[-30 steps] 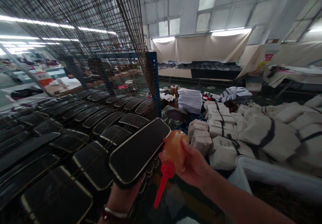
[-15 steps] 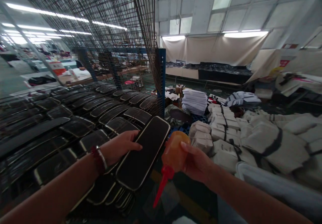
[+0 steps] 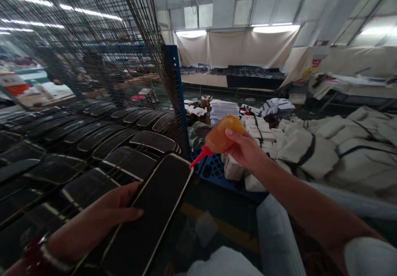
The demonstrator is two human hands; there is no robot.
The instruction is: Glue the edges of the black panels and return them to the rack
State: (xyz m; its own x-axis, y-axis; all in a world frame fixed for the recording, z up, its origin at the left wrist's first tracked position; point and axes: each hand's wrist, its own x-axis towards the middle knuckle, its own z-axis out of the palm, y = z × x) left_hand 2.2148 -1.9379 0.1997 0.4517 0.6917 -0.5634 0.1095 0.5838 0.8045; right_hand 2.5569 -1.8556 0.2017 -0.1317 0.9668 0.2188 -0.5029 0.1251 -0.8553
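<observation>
A long black panel [image 3: 161,201] with rounded corners and a pale edge is gripped by my left hand [image 3: 108,214], thumb on top and fingers beneath. In my right hand [image 3: 245,146] is an orange squeeze bottle [image 3: 221,133] with a red nozzle [image 3: 198,157], tilted down to the left. The nozzle tip meets the panel's far right corner, touching or just above it. Many similar dark panels [image 3: 130,160] lie in rows to the left, under thin wires.
A blue post [image 3: 178,90] and slanting metal rods [image 3: 139,15] rise behind the panels. Tied cloth bundles [image 3: 297,148] lie at right, some on a blue pallet [image 3: 214,172]. A paper stack [image 3: 223,110] stands beyond. A pale bin [image 3: 276,230] is at lower right.
The bottle has risen and swung from pointing down to slanting left, its tip now at the panel's corner. The panel and my left hand have shifted lower left; the view has turned right.
</observation>
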